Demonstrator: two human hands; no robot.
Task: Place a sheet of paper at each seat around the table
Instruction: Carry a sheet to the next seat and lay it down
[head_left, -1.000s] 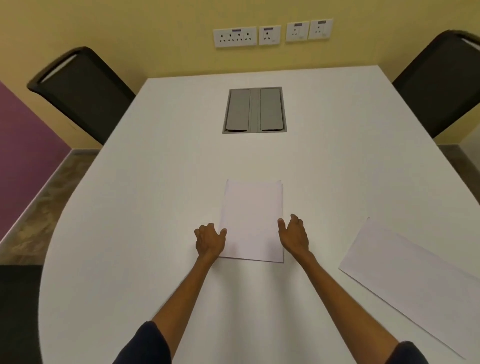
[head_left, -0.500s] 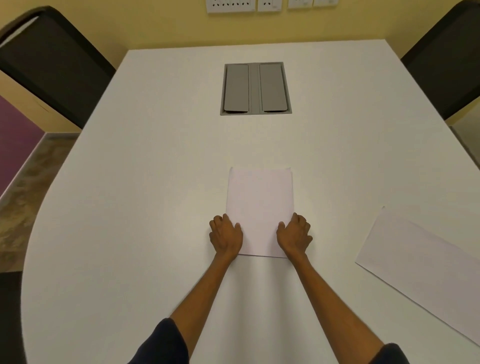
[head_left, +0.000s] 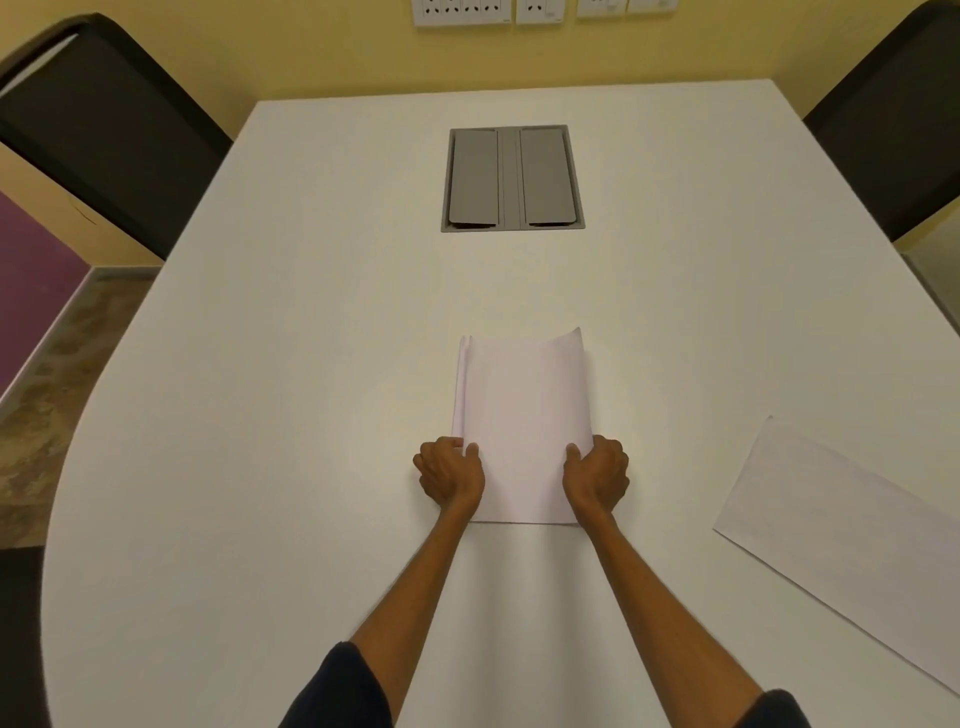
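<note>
Centre frame, the left hand (head_left: 451, 477) and right hand (head_left: 596, 477) each grasp a side edge of the paper (head_left: 524, 415), fingers curled, its edges lifted off the desk (head_left: 260, 415).

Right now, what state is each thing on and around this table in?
Paper, gripped at both sides, side edges curled upward.
Left hand, grips the paper's left edge.
Right hand, grips the paper's right edge.
Sheet, lying flat on the table, untouched.
Cable box, both lids shut.
Left chair, unoccupied.
Right chair, unoccupied.
</note>
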